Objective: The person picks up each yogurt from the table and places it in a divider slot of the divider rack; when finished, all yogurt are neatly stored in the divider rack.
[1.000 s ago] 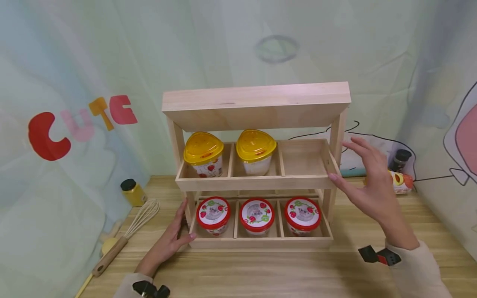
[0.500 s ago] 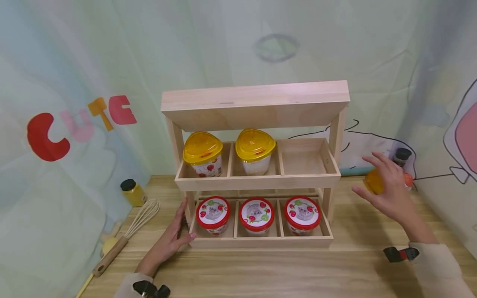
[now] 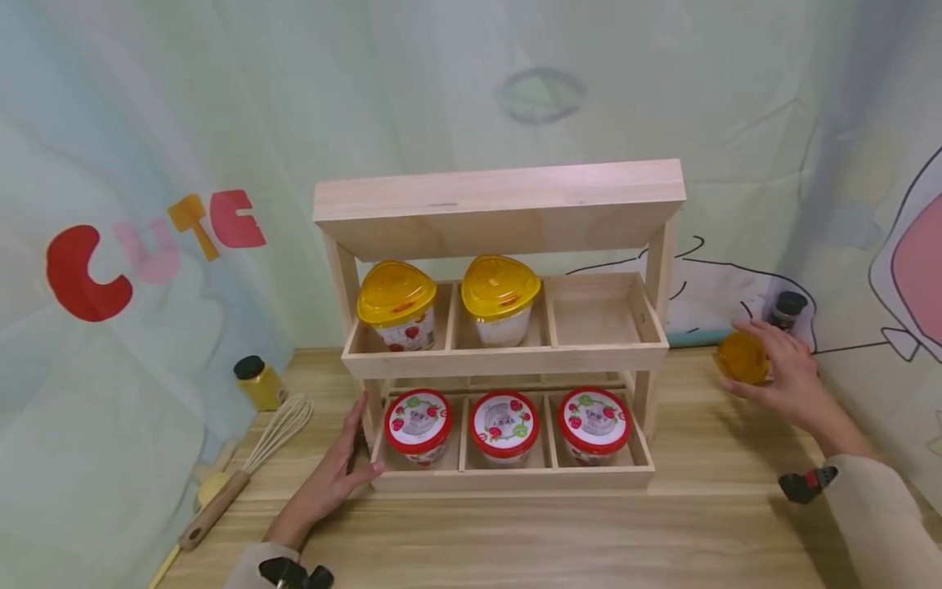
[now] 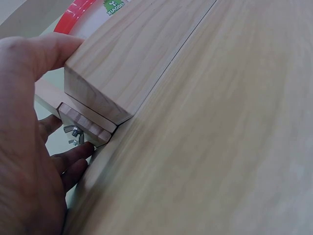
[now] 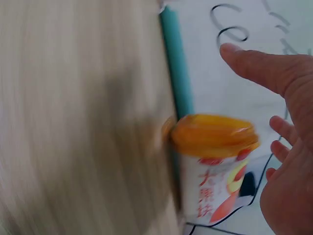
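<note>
A two-tier wooden rack [image 3: 500, 361] stands in the middle of the head view. My left hand [image 3: 327, 483] grips its lower left corner, thumb at the tray's front edge and fingers along the side by a wing nut [image 4: 74, 131]. On the upper tier, yellow-lidded cups [image 3: 397, 307] fill the left and middle compartments; the right compartment [image 3: 596, 315] holds none. Three red-rimmed cups [image 3: 418, 425] sit in the lower tier. My right hand [image 3: 791, 384], fingers spread, is beside another cup with a yellow lid [image 5: 215, 137], a gap between them in the right wrist view.
A black-capped dark jar [image 3: 787, 309] stands behind the right hand. To the left are a yellow jar [image 3: 261, 383] with a black lid and a whisk [image 3: 250, 466] with a wooden handle. Printed curtains close off the back and sides of the wooden table [image 3: 515, 540].
My right hand has left the rack's upper right end and moved right and down to the yellow-lidded cup. The left hand stays at the rack's corner.
</note>
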{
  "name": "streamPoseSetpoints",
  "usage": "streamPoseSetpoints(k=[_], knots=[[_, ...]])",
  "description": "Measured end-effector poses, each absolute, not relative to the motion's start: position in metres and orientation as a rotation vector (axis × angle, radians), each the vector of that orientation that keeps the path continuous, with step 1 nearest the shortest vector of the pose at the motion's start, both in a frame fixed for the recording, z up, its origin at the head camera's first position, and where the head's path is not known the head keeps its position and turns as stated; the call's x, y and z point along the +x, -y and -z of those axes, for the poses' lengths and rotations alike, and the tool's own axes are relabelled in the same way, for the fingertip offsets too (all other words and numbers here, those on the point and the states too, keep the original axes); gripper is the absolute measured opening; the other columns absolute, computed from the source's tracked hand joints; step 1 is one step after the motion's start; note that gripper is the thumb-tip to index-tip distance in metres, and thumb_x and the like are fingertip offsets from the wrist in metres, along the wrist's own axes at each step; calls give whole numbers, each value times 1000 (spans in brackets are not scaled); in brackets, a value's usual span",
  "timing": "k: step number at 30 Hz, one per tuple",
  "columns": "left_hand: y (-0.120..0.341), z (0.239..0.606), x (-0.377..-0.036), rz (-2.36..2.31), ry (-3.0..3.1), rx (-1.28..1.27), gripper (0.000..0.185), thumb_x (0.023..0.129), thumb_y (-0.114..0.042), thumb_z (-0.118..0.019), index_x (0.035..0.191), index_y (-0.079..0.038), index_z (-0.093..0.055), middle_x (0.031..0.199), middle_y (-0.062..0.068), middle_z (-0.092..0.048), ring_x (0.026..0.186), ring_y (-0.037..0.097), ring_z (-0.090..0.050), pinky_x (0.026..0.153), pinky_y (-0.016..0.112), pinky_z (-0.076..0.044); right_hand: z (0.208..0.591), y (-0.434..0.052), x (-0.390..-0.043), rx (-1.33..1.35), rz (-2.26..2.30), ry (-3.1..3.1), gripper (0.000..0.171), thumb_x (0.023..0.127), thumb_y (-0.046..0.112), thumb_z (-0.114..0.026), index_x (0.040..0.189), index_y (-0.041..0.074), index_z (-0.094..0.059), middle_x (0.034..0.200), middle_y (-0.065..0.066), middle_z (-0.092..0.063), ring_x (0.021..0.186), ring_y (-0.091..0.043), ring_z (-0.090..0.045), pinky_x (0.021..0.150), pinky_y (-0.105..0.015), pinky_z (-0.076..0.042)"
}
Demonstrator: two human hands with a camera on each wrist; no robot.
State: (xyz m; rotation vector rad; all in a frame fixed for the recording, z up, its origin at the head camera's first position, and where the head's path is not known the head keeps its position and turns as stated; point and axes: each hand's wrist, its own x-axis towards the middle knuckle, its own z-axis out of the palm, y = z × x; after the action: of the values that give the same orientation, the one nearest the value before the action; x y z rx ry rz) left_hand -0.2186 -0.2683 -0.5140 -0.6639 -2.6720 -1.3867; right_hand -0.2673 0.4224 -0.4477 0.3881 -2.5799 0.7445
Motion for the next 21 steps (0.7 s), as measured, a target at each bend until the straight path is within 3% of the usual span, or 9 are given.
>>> streamPoseSetpoints(k=[2, 4, 6, 9, 11, 13, 16, 21], knots=[[269, 514, -219, 1384, 2673, -666, 108, 97, -17, -72, 175, -29, 3, 178, 32, -3, 160, 64, -17, 118, 83, -18, 452, -425, -272, 381, -706, 2596, 93, 73, 3, -94, 154, 3, -47, 160, -41, -37, 143, -66, -30, 114, -87, -15], [270, 514, -219, 1367, 2678, -665, 107, 98, -18, -71, 175, -30, 3, 179, 31, -4, 160, 62, -19, 123, 73, -22, 457, -428, -276, 383, -674, 2606, 93, 72, 2, -94, 152, 4, -47, 159, -41, -37, 142, -66, -30, 114, -87, -16], [271, 515, -219, 1359, 2676, -670, 106, 98, -17, -71, 175, -29, 2, 179, 31, -5, 160, 61, -20, 128, 50, -25, 460, -431, -280, 390, -649, 2615, 92, 72, 1, -94, 151, 4, -47, 159, -41, -36, 141, -66, -30, 114, -86, -17], [271, 516, -219, 1352, 2676, -663, 106, 98, -17, -71, 175, -29, 2, 179, 30, -5, 160, 60, -20, 123, 23, -21, 463, -437, -284, 393, -655, 2643, 92, 74, 1, -92, 153, 5, -45, 163, -40, -31, 141, -70, -26, 111, -89, -16], [271, 516, -219, 1364, 2671, -661, 107, 98, -16, -71, 175, -29, 2, 179, 30, -4, 160, 61, -19, 127, 31, -22, 464, -439, -287, 396, -670, 2652, 92, 75, 1, -92, 153, 4, -44, 165, -39, -28, 140, -72, -24, 110, -90, -16], [270, 516, -219, 1374, 2671, -658, 107, 98, -16, -71, 175, -29, 3, 178, 32, -3, 160, 63, -18, 131, 55, -24, 466, -441, -289, 393, -676, 2663, 91, 76, 1, -91, 154, 3, -43, 167, -38, -24, 138, -75, -22, 108, -92, -15], [269, 514, -218, 1390, 2668, -655, 108, 97, -15, -71, 174, -29, 4, 177, 35, -3, 159, 65, -17, 119, 85, -18, 467, -444, -293, 371, -668, 2693, 90, 77, 0, -90, 154, 3, -43, 169, -37, -20, 138, -75, -20, 110, -92, -12], [268, 514, -218, 1405, 2668, -652, 108, 98, -16, -71, 174, -29, 4, 177, 35, -2, 159, 65, -16, 117, 88, -17, 470, -446, -298, 338, -624, 2735, 88, 77, 1, -89, 153, 3, -43, 171, -34, -17, 139, -73, -18, 111, -93, -8]])
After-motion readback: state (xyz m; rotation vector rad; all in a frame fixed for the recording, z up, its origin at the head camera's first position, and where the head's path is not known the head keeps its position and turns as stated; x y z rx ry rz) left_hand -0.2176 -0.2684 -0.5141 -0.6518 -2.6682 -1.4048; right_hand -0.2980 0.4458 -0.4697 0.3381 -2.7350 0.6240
